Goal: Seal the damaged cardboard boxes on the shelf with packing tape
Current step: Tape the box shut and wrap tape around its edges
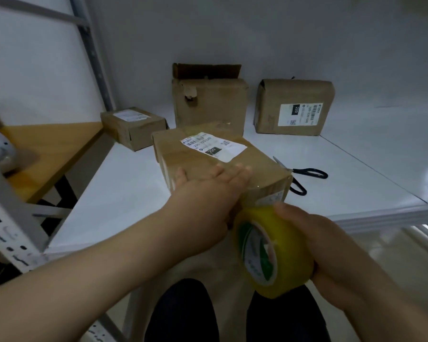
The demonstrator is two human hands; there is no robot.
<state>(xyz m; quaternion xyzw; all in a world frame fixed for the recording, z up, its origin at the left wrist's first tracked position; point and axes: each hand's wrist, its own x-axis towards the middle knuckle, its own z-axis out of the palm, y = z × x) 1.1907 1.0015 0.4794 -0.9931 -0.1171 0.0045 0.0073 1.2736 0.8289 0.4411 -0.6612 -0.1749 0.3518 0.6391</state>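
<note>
Four boxes (220, 164) (209, 104) (294, 107) (134, 127), one tape roll (287, 238), one pair of scissors (309, 172)

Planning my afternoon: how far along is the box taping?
Done: no box looks finished yet. In hand: the left hand presses flat on the near box while the right hand grips the tape roll, with tape drawn to the box's front edge. Left: cutting that strip with the scissors, then the back box, its flap up and side torn.

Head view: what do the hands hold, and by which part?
The right hand grips the yellow packing tape roll by its outer rim. The left hand holds nothing, pressing flat on the nearest cardboard box.
</note>
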